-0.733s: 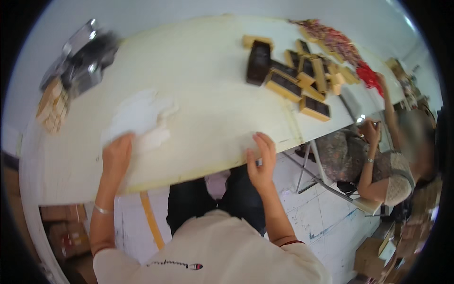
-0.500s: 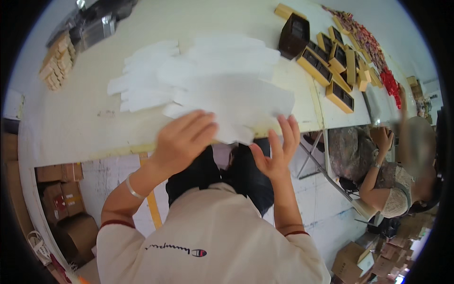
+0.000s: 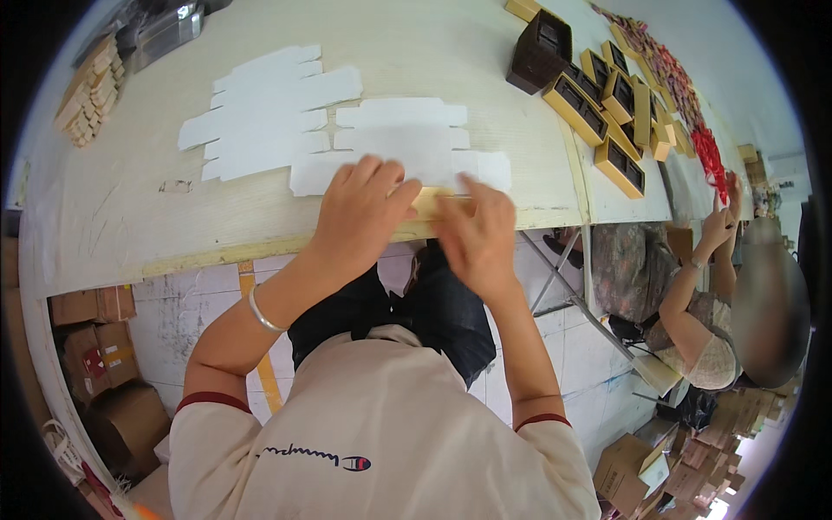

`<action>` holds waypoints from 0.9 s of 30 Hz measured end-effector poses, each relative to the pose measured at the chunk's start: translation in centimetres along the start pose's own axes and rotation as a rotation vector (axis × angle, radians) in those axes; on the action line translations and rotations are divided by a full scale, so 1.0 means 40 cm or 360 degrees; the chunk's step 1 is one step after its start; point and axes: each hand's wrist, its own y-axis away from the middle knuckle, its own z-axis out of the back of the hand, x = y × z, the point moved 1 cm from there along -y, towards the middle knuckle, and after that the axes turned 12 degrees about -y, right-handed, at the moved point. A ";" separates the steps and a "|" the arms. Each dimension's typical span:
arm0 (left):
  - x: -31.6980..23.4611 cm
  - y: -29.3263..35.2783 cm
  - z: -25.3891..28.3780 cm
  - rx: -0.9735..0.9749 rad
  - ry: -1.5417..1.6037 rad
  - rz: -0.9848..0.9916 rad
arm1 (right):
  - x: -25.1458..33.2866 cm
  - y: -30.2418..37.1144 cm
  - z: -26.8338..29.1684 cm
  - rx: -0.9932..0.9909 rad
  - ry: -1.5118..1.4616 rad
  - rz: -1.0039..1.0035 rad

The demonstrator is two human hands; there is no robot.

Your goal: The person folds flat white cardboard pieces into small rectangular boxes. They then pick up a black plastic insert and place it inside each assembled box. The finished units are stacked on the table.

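Observation:
A flat white cardboard box blank [image 3: 399,139] with cut flaps lies at the table's near edge. Its front panel is folded up, and a gold outer side [image 3: 431,204] shows between my hands. My left hand [image 3: 364,208] grips this panel with bent fingers at its left part. At the right part, my right hand [image 3: 478,227] closes on the same panel, fingers curled and slightly blurred. My palms hide much of the fold. Another stack of white blanks [image 3: 260,113] rests farther left, flat on the table.
Gold boxes with dark inserts [image 3: 620,169] and a dark brown basket [image 3: 539,54] stand at the right. Beyond them runs a pile of red ribbons [image 3: 709,160]. Wooden-coloured pieces [image 3: 91,91] are stacked far left. A co-worker [image 3: 693,321] sits at the right.
The white blanks, blurred and spread under my hands before, now lie apart in two groups. Both hands have come closer together, and a gold folded panel now shows between them.

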 end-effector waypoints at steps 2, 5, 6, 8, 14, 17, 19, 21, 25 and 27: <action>-0.008 0.038 -0.002 0.0052 0.0080 -0.0003 | 0.016 0.015 -0.005 0.0289 -0.0081 0.0177; -0.030 0.072 0.015 -0.0058 0.0059 -0.0053 | -0.002 0.037 -0.016 0.0227 -0.0139 0.0297; -0.041 0.085 0.024 -0.0072 -0.0011 -0.0091 | -0.008 0.045 -0.017 0.0199 -0.0136 0.0369; -0.042 0.104 0.022 -0.0121 -0.0008 -0.0101 | 0.000 0.054 -0.019 0.0202 -0.0140 0.0379; -0.020 0.080 0.017 0.0059 0.0351 0.0325 | 0.029 -0.035 -0.009 0.0505 -0.0002 0.0175; -0.006 0.039 0.019 0.0217 0.0296 0.0437 | -0.008 -0.092 -0.004 0.0781 -0.0201 -0.0072; 0.005 0.028 0.011 0.0216 0.0175 0.0351 | -0.032 -0.120 0.001 0.0931 -0.0408 -0.0174; 0.022 0.014 0.010 0.0323 0.0157 0.0344 | -0.028 -0.129 0.004 0.1000 -0.0380 -0.0217; 0.036 -0.004 -0.001 0.0621 0.0257 0.0441 | -0.027 -0.124 -0.001 0.0928 -0.0434 -0.0327; 0.030 0.015 -0.003 0.0438 0.0197 0.0415 | -0.018 -0.096 -0.006 0.0662 -0.0525 -0.0319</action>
